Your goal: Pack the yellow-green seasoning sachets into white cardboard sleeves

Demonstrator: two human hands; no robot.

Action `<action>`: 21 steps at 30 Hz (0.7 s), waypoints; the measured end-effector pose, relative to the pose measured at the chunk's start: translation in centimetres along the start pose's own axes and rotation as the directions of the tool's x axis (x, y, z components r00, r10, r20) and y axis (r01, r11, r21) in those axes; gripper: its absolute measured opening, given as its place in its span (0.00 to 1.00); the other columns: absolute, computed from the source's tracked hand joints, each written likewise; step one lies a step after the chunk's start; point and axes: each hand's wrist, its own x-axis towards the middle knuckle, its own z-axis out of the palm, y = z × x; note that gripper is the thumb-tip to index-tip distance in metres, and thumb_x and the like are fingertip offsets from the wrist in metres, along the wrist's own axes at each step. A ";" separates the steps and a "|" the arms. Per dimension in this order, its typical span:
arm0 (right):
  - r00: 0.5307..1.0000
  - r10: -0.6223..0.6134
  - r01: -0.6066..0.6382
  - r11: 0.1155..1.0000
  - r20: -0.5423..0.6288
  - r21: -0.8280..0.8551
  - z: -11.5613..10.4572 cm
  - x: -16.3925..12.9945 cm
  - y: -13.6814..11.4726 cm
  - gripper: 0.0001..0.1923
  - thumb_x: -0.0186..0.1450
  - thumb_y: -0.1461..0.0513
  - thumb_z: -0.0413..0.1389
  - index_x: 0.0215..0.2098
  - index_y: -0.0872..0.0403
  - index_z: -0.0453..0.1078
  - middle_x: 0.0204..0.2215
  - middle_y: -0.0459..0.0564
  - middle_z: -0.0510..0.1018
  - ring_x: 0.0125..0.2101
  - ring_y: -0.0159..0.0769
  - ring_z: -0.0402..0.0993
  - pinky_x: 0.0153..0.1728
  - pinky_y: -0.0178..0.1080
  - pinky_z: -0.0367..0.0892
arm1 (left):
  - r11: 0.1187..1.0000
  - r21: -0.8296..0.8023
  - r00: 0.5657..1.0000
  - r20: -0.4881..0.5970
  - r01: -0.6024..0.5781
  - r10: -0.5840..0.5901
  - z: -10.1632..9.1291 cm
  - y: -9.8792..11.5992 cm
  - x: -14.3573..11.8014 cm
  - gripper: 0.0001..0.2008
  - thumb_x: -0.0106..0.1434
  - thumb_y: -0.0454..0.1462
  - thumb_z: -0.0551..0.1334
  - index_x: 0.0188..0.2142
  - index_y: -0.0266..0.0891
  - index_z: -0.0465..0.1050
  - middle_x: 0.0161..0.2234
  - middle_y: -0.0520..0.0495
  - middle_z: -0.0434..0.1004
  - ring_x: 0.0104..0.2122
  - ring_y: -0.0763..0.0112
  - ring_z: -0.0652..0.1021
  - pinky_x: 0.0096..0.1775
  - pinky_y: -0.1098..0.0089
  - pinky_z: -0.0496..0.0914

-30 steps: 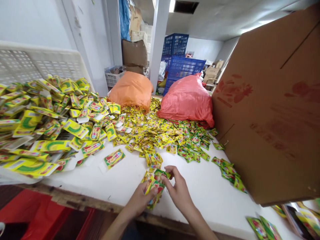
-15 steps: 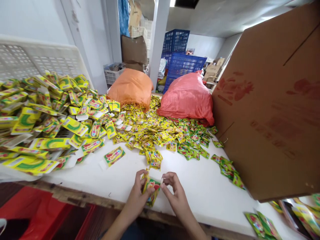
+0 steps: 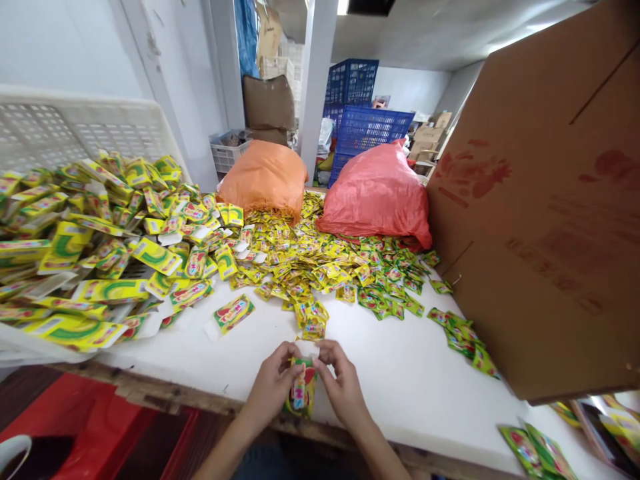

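Down at the near edge of the white tabletop (image 3: 400,373), a small stack of sachets (image 3: 301,393) is pinched upright between both hands, yellow and green with a red fruit print facing the camera. The left hand (image 3: 270,390) is curled round the stack's left side, fingers closed on it, thumb up near the top; the right hand (image 3: 343,387) mirrors it on the other side, fingers bent and gripping, the two thumbs almost meeting over the top edge. Just beyond the fingertips sits a little clump of loose sachets (image 3: 311,320), the tip of a big spread of yellow packets (image 3: 300,260) running back across the middle, with a greener batch (image 3: 395,287) to its right. One flat carton blank (image 3: 234,312) lies alone to the left, near a heap of folded cartons (image 3: 90,240) spilling from a white crate (image 3: 75,130). At the back, an orange sack (image 3: 264,177) and a red sack (image 3: 376,197) sit side by side on the packets. A big cardboard box (image 3: 545,220) leans in on the right, blue crates (image 3: 360,113) stacked far behind.
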 end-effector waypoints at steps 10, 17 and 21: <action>0.997 -0.049 0.050 0.998 0.054 -0.029 0.2 -0.7 -0.7 0.07 0.63 0.61 0.53 0.36 0.53 0.72 0.35 0.50 0.75 0.37 0.36 0.70 0.38 0.36 0.66 | 0.986 0.161 0.998 -0.036 -0.039 0.046 -0.1 1.4 -0.5 0.08 0.59 0.39 0.58 0.33 0.38 0.73 0.40 0.44 0.77 0.42 0.64 0.75 0.46 0.67 0.66; 0.998 0.063 -0.063 0.996 0.003 -0.055 0.8 0.3 -1.1 0.09 0.62 0.58 0.53 0.33 0.55 0.72 0.27 0.48 0.76 0.26 0.33 0.69 0.29 0.33 0.65 | 0.982 0.188 0.990 -0.138 0.025 0.001 0.2 1.1 0.6 0.10 0.58 0.41 0.58 0.32 0.36 0.72 0.28 0.48 0.77 0.30 0.67 0.75 0.35 0.70 0.69; 0.996 0.083 -0.083 0.997 0.015 -0.010 0.5 0.2 -1.5 0.10 0.63 0.58 0.52 0.31 0.55 0.71 0.26 0.47 0.76 0.27 0.33 0.70 0.29 0.33 0.65 | 0.994 0.101 0.992 -0.119 0.048 -0.036 -0.2 0.7 0.7 0.11 0.57 0.42 0.60 0.32 0.35 0.74 0.29 0.47 0.77 0.31 0.66 0.76 0.35 0.70 0.69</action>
